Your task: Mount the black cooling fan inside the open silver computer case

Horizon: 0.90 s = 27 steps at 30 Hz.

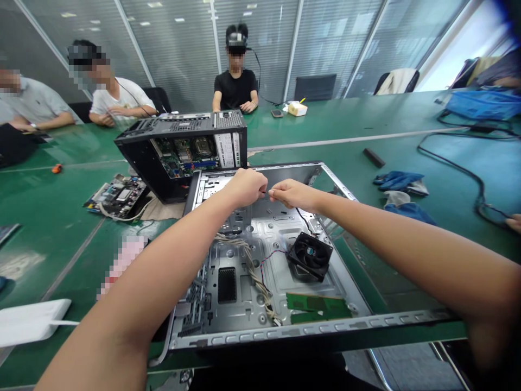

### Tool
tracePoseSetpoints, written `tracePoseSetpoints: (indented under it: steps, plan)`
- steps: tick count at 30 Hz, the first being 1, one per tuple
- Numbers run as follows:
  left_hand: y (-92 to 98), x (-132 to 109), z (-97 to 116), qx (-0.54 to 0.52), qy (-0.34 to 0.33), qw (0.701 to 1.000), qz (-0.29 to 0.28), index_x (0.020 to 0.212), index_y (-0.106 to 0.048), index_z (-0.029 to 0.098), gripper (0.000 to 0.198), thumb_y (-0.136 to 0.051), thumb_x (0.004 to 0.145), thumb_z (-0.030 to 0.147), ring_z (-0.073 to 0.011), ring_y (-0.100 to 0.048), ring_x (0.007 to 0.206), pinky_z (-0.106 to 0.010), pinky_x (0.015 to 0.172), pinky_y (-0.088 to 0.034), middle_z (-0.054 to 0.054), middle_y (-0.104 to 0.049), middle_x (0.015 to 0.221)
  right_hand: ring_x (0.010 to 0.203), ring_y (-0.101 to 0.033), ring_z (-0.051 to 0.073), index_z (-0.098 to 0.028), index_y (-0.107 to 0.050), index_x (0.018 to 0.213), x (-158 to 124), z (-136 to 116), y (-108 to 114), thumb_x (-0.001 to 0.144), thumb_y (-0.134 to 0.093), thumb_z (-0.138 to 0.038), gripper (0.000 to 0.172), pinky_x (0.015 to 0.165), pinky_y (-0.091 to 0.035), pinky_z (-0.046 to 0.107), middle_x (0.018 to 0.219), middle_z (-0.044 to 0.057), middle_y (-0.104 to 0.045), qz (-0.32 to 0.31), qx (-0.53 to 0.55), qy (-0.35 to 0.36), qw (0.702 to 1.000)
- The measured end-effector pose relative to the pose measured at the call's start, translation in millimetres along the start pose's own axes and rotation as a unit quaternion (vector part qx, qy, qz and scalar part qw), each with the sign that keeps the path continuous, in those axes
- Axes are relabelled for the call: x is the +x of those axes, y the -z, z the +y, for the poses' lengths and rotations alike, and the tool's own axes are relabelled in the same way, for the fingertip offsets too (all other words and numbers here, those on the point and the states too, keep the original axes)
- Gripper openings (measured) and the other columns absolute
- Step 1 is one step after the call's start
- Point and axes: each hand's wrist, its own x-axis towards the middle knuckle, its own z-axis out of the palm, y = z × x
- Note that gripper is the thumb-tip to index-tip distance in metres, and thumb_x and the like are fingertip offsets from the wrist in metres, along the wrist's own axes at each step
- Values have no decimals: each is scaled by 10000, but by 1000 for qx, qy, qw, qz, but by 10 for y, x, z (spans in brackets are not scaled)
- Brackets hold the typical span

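Behind a long, glossy green table (334,119), tall glass panels with slatted blinds (272,60), plus a seated person in a black T-shirt (236,84) and two in pale tops. On the near side, an open silver-and-black metal computer case (236,320), lying flat, open side up, near rim running left to right.

Above the far half of this case, holds the left hand (246,185) curled closed and the right hand (290,194) in a tight pinch, fingertips almost meeting. Grips between both a short, thin, dark piece (266,191), too small to identify; points roughly left to right, long axis from one hand to the other. Below the right hand, a slim black cable (302,218), slanting down toward the case floor; cannot tell if joined to the piece.

Nearer, a square black plastic fan (310,254), face up and askew to the rim, and flat green memory sticks (313,301), long axes left to right. Left of the fan, bundled beige cables (254,271), stretching toward the near rim. Beyond, a black upright computer tower (134,157) with exposed circuitry.
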Motion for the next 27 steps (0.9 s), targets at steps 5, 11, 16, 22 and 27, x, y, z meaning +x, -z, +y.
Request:
tracePoseSetpoints:
  steps: [5,11,16,22,27]
  plan:
    - [-35,13,-45,-31,-5,999,17,773,-702,204,76,-630,758,222,-136,-588,668,-272,659,-356,-1,-704,715,407,-230,67,-173,-548,682,11,32,12,895,-552,-292,245,433,-184,237,441,-90,-268,1,-16,8,1000]
    - [-35,32,-55,-61,8,998,3,770,-703,196,73,-698,738,261,-124,-575,653,-267,673,-353,13,-689,695,407,-230,73,-174,-543,684,40,73,26,922,-483,-253,258,433,-193,242,448,-85,-263,-8,-22,12,1000]
    - [-59,36,-53,-68,6,998,6,793,-714,192,76,-657,766,234,-135,-573,676,-286,710,-359,-7,-699,721,412,-238,71,-173,-543,680,29,43,37,921,-487,-249,259,442,-200,248,460,-82,-280,1,-33,9,999]
    - [-57,22,-47,-72,4,997,16,801,-720,186,128,-604,806,242,-135,-560,661,-301,733,-366,-21,-686,700,420,-233,73,-169,-544,674,18,0,37,924,-467,-225,267,444,-189,255,464,-82,-270,13,-36,11,999]
    - [-21,11,-34,-74,6,997,13,811,-727,190,127,-608,774,215,-136,-582,679,-300,746,-375,-17,-702,731,413,-220,70,-168,-540,675,23,11,41,931,-451,-222,276,442,-179,257,463,-85,-264,9,-32,11,999]
